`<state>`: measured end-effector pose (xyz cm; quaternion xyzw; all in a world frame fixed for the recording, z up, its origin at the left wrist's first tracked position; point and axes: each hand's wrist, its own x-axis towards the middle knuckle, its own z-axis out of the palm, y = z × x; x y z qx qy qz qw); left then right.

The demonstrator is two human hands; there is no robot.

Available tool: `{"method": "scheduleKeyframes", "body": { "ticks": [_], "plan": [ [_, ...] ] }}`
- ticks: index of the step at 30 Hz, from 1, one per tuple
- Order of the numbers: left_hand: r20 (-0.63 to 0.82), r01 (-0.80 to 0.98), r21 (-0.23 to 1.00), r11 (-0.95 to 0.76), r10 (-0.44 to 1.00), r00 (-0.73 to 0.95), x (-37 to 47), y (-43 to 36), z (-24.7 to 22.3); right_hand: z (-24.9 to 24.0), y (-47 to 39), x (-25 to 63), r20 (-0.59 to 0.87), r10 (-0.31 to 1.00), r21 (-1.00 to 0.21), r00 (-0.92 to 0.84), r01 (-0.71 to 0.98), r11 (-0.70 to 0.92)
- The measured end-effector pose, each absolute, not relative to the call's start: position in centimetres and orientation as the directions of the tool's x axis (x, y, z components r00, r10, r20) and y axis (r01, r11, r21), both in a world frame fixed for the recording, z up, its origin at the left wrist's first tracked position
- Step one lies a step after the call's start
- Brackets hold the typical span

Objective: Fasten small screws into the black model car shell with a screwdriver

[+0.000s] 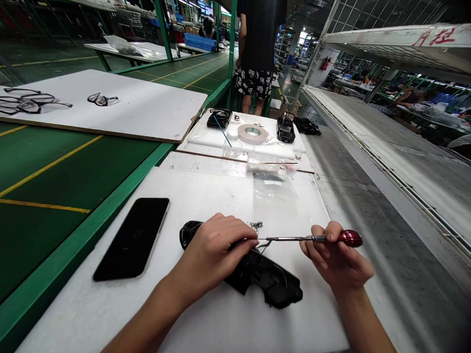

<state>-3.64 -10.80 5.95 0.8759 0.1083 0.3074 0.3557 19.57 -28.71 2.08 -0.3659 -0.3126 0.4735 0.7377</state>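
Your blk part (274,283) lies diagonally on the sheet (206,318), partly hidden by your L hand (221,242), 1 curved notch in its near edge. Your driver (312,239), red handle w/ metal shaft, points L from your R hand (338,257).

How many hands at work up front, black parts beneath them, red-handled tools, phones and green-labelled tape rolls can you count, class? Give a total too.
Left hand and right hand: 2
Black part, partly hidden: 1
Red-handled tool: 1
Phone: 1
Tape roll: 1
Total: 6
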Motion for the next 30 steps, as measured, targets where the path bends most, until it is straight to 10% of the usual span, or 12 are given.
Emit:
{"method": "scheduleKeyframes", "body": {
  "ticks": [30],
  "plan": [
    [0.370,0.008,0.651,-0.759,0.326,0.870,-4.06,-10.66,6.30,1.48,-28.96,19.86,0.200,0.946,-0.886,0.253,-0.365,0.285]
  ]
}}
